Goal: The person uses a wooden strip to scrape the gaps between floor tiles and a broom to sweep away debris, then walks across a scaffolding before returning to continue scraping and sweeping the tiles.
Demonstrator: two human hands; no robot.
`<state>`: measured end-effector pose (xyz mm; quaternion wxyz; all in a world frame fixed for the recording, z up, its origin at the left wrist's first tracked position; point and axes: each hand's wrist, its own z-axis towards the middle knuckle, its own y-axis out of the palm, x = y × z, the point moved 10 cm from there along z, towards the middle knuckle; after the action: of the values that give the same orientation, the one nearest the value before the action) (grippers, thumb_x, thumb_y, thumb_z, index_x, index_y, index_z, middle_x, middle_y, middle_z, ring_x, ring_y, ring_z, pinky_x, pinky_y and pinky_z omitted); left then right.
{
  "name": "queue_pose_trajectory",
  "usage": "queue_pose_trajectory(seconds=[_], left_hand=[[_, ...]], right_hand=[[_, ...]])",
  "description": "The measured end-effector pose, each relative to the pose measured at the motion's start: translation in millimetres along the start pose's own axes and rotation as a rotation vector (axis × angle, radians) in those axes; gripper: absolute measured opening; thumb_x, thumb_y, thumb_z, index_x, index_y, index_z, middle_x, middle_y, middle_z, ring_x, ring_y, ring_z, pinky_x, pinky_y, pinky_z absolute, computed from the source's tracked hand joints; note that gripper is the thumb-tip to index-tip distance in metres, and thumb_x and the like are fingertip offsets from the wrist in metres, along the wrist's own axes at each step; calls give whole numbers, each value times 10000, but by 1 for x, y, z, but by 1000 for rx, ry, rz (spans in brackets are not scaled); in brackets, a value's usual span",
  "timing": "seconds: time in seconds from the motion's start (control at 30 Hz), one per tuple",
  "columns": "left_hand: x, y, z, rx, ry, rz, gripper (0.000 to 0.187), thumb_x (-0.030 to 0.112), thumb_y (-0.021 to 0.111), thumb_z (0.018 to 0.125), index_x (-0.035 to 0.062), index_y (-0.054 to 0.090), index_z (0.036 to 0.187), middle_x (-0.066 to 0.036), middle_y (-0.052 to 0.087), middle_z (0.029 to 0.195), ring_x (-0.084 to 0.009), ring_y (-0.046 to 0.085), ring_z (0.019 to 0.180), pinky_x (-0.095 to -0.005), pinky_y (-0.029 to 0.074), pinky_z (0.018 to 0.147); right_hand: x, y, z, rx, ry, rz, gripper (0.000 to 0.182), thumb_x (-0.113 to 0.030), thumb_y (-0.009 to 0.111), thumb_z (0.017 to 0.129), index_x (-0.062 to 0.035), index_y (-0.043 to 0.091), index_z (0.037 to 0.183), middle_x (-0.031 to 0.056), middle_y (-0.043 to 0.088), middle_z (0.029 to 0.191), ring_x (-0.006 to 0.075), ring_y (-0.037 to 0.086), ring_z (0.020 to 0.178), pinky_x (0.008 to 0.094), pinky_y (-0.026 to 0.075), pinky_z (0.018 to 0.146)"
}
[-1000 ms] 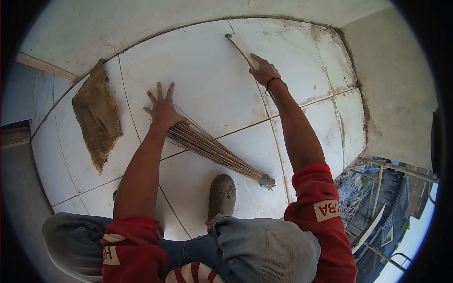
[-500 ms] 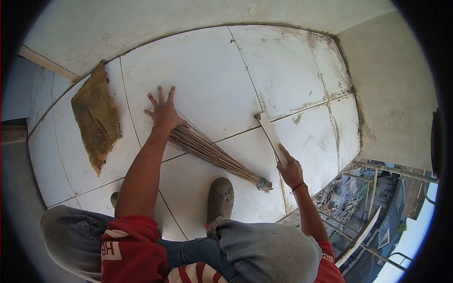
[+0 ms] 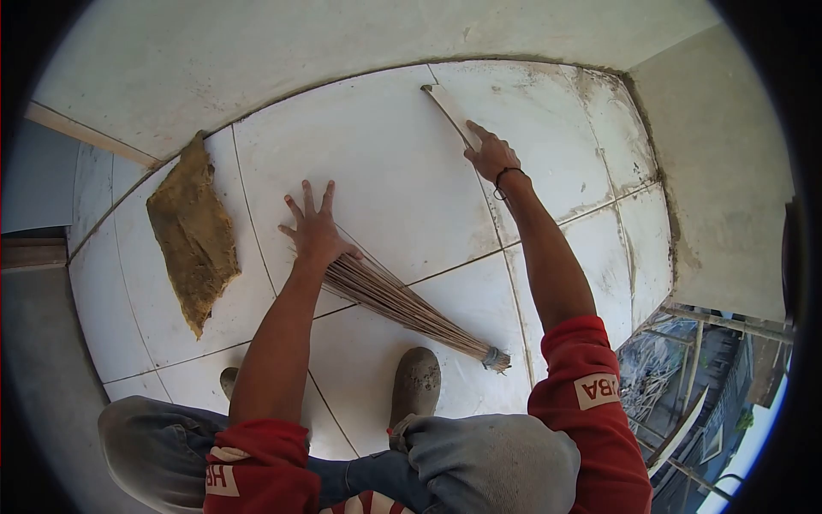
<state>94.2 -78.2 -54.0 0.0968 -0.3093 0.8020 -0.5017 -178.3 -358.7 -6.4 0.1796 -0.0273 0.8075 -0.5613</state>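
My left hand rests on the white tiles with its fingers spread. Its thumb lies by the spread end of a stick broom, whose bound end points to the lower right. Farther out, my right hand grips a pale flat strip with a dark smear on its far tip. That tip lies at the joint between two tiles, near the foot of the back wall.
A ragged brown sheet lies at left. Grey walls border the tiled floor behind and on the right. My boot stands below the broom. Beyond the floor edge at lower right are poles and a drop.
My right hand has pushed the strip away from me along the tile joint, toward the back wall. My left hand stays beside the broom, and the view has shifted slightly.
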Motion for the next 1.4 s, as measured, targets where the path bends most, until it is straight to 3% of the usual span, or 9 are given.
queue_pose_trajectory(seconds=[0.17, 0.3, 0.57, 0.73, 0.83, 0.9, 1.07, 1.3, 1.4], left_hand=[[3, -1, 3, 0, 3, 2, 1674, 471, 1095, 407, 404, 108, 1758, -132, 4, 1847, -563, 4, 1652, -889, 304, 1150], [-1, 4, 4, 11, 9, -22, 1693, 459, 1096, 388, 423, 98, 1756, -115, -23, 1849, -560, -13, 1652, -894, 294, 1154], [2, 12, 8, 7, 30, 13, 1702, 476, 1098, 399, 426, 72, 1756, -116, -22, 1849, -558, 8, 1653, -877, 312, 1163], [-1, 11, 9, 35, -12, 16, 1681, 452, 1105, 401, 463, 95, 1744, -100, -7, 1851, -539, 42, 1658, -883, 319, 1156], [-3, 14, 13, 85, 18, 0, 1673, 426, 1102, 386, 457, 124, 1742, -117, 42, 1847, -571, 65, 1643, -899, 339, 1126], [-6, 18, 18, 91, 31, 5, 1667, 428, 1102, 388, 449, 129, 1742, -121, 44, 1847, -572, 68, 1643, -902, 342, 1119], [0, 15, 8, 69, 20, 15, 1642, 449, 1099, 415, 439, 136, 1744, -101, 43, 1850, -535, 67, 1658, -887, 333, 1141], [0, 17, 13, 104, 62, 20, 1637, 465, 1097, 415, 398, 150, 1748, -136, 61, 1842, -563, 82, 1644, -888, 332, 1141], [-3, 22, 19, 132, 99, 24, 1643, 475, 1098, 408, 392, 150, 1747, -149, 66, 1839, -573, 81, 1640, -849, 328, 1183]], right_hand=[[-28, -12, 44, 0, 39, -4, 747, -374, 737, 974, -374, 451, 1664, 149, 699, 1460, 402, 671, 1318, 524, 534, 1132], [-16, 0, 2, -25, 64, 29, 758, -361, 733, 985, -357, 427, 1678, 177, 719, 1416, 414, 687, 1284, 533, 548, 1108], [82, 77, -247, 109, 94, 187, 786, -336, 737, 1008, -321, 373, 1704, 277, 747, 1098, 495, 721, 1075, 584, 575, 946], [129, 104, -390, 169, 301, 359, 725, -323, 747, 1001, -279, 462, 1666, 287, 757, 1132, 488, 728, 1065, 570, 570, 952], [157, 87, -411, 409, 269, 389, 700, -330, 754, 994, -243, 503, 1642, 306, 759, 1136, 489, 730, 1033, 568, 572, 938], [194, 87, -405, 210, 528, 408, 704, -371, 745, 992, -224, 506, 1637, 311, 763, 1005, 521, 726, 968, 582, 571, 872], [229, 57, -350, 275, 450, 339, 700, -339, 728, 996, -203, 489, 1640, 315, 760, 949, 538, 724, 955, 597, 568, 861], [127, 79, -378, 205, 316, 412, 703, -330, 708, 1011, -146, 466, 1645, 351, 748, 974, 561, 717, 962, 613, 566, 895], [135, 86, -371, 218, 399, 437, 712, -345, 709, 1012, -154, 462, 1652, 328, 762, 997, 540, 724, 993, 612, 567, 916]])
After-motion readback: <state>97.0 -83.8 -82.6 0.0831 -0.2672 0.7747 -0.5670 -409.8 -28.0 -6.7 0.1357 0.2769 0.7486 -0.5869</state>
